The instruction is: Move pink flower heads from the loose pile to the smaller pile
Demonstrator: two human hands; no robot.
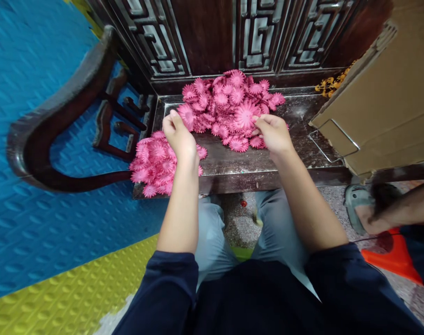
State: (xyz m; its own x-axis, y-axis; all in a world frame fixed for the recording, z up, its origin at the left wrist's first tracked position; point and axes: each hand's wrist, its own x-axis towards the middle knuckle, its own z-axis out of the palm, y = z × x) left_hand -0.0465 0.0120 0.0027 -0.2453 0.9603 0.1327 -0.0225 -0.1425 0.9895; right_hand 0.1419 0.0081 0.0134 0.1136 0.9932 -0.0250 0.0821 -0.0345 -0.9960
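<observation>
Above the tabletop's [222,160] near-left pile [154,160], my left grip [180,137] is pressed together, on what, if anything, I cannot tell. Farther right, my right grip [275,135] pinches a large pink flower [246,115] before the far heap [221,98]; lightness should spare its petals.

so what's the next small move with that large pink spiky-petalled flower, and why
Probably ease the large pink spiky-petalled flower clear of the larger heap of pink flowers: the right hand pinches its edge, and smaller pink blooms crowd close around it, so it might snag.
</observation>
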